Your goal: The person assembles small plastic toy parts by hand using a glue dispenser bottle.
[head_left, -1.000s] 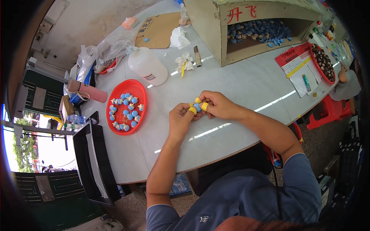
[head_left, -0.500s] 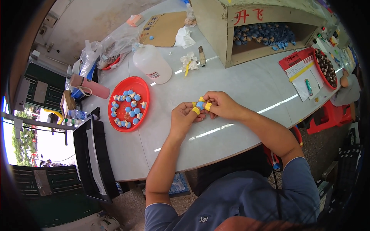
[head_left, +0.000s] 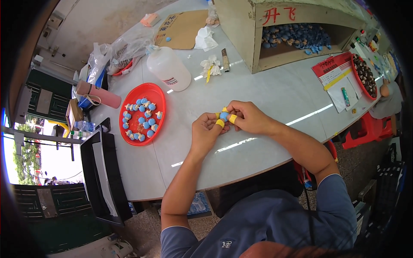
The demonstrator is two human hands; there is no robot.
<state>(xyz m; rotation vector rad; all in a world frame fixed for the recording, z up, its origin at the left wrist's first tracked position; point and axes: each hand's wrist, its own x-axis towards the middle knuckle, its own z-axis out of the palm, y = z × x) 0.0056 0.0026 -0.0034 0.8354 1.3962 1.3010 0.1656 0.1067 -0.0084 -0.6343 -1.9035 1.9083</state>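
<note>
A white round table (head_left: 266, 86) fills most of the view and serves as the landmark here. On its far side stands a large open-fronted wooden box (head_left: 254, 30), its shelf heaped with small blue pieces (head_left: 297, 34). Off the table's left edge sits a black tray (head_left: 101, 172). A sheet of brown cardboard (head_left: 183, 28) lies on the far part of the table, and a crumpled clear plastic bag (head_left: 124, 47) rests at its far left rim. A red oval plate (head_left: 157, 96) sits on the left part of the table, carrying a cluster of small blue and cream pieces (head_left: 142, 118). Just beyond that plate a white plastic jug (head_left: 168, 69) lies tilted on the tabletop. A pink cylindrical bottle (head_left: 99, 94) lies at the table's left rim. On the right part of the table are a red printed sheet (head_left: 333, 69) and a red bowl of dark round pieces (head_left: 365, 75).

Near the table's front edge, roughly at its middle, the left hand (head_left: 204, 133) and the right hand (head_left: 249, 118) meet. Both wear yellow finger cots on the fingertips (head_left: 220, 123). Between them they pinch a small blue ball-shaped piece (head_left: 224, 115), held just above the tabletop; the fingers of both hands are curled closed around it, thumbs and forefingers touching it from either side.
</note>
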